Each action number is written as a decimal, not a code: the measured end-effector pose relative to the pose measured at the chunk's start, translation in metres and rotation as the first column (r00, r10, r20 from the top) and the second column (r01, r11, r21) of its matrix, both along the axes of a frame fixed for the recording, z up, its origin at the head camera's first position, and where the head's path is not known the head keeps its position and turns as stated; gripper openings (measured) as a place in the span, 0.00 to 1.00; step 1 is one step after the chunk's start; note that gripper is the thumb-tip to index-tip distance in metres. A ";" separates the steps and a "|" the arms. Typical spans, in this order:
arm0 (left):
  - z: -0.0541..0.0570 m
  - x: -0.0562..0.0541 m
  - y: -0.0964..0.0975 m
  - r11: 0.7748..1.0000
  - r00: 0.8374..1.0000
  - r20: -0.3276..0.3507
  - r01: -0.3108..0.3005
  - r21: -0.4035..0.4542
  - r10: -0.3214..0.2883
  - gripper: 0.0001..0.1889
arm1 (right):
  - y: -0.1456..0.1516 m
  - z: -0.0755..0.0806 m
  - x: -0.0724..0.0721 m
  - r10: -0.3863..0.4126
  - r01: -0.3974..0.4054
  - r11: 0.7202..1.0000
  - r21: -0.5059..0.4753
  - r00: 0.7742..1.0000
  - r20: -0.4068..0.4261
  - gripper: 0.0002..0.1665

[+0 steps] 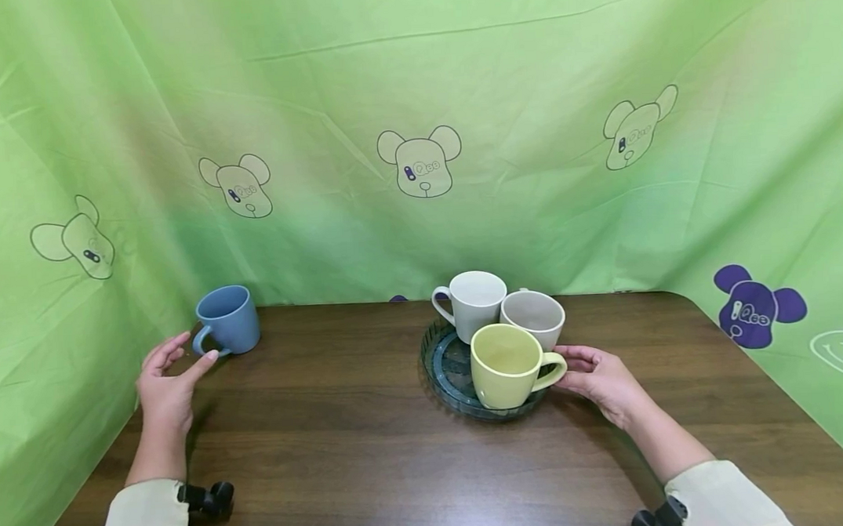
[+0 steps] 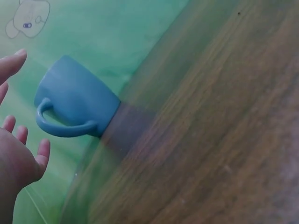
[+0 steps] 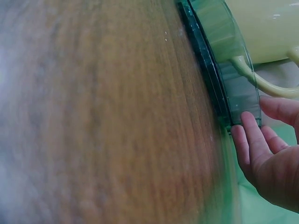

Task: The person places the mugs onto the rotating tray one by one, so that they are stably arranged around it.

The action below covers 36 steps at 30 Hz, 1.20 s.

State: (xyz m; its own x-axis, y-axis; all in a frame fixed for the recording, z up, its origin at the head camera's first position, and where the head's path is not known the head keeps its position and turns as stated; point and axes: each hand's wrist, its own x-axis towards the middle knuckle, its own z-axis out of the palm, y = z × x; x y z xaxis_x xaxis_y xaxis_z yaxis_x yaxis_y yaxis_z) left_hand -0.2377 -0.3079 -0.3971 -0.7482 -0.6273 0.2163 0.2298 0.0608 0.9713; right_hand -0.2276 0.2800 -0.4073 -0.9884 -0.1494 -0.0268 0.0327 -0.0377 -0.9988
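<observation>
A blue mug (image 1: 228, 322) stands at the back left of the table, its handle turned toward my left hand (image 1: 167, 384). The fingers and thumb of that hand are spread beside the handle, with nothing between them; a gap shows in the left wrist view. A dark green, see-through round tray (image 1: 443, 372) holds a yellow mug (image 1: 500, 373), a white mug (image 1: 475, 312) and a light grey mug (image 1: 534, 314). At the tray's right side is my right hand (image 1: 603, 382), its extended fingers (image 3: 253, 135) against the outer wall and its thumb at the rim near the yellow handle.
The brown wooden table (image 1: 316, 448) spans the view. A green cloth (image 1: 512, 71) printed with bear heads hangs behind it and at both sides, close to the blue mug. Both sleeves carry a black wrist camera (image 1: 218, 499).
</observation>
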 end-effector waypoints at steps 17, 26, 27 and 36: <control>-0.013 -0.015 -0.012 0.999 0.989 0.145 0.018 0.043 -0.024 0.32 | 0.000 0.002 0.001 -0.004 0.004 1.000 -0.001 1.000 0.012 0.34; -0.013 -0.018 -0.014 0.999 0.970 0.242 0.027 0.041 -0.036 0.34 | 0.001 0.000 0.000 0.006 -0.006 1.000 -0.019 1.000 0.013 0.33; -0.013 -0.019 -0.014 0.999 0.969 0.244 0.022 0.047 -0.033 0.34 | 0.001 0.000 -0.001 0.005 -0.005 1.000 -0.017 1.000 0.012 0.33; -0.015 -0.030 -0.016 0.999 0.983 0.181 -0.017 -0.029 0.022 0.27 | 0.003 -0.002 -0.002 0.016 -0.016 0.999 -0.036 1.000 0.016 0.34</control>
